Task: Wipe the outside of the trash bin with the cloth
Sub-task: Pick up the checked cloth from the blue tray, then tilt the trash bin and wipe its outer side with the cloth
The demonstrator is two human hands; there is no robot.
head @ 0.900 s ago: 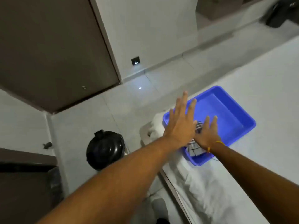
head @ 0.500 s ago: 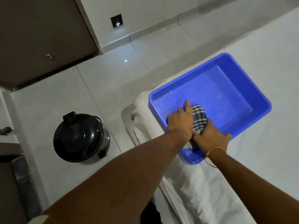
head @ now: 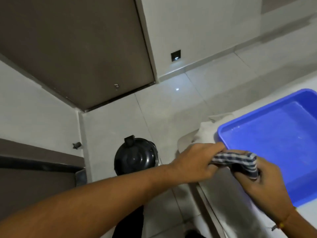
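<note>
A small round trash bin (head: 135, 156) with a shiny black lid stands on the pale tiled floor, low in the middle of the view, partly hidden by my left forearm. A blue-and-white checked cloth (head: 238, 160) is stretched between both hands above the near left corner of the blue tub (head: 267, 134). My left hand (head: 197, 163) grips the cloth's left end. Its right end is bunched in my right hand (head: 260, 184). Both hands are to the right of the bin, apart from it.
The blue tub sits on a white-covered surface (head: 211, 129) at the right. A brown door (head: 77, 48) fills the upper left, with a small door stop (head: 77, 145) on the wall. A dark counter edge (head: 37, 164) runs at the left. Pale floor tiles (head: 171, 103) lie beyond the bin.
Both hands pressed on the cloth inside the tub; now they have lifted it out and hold it stretched over the tub's near corner. The view has swung left.
</note>
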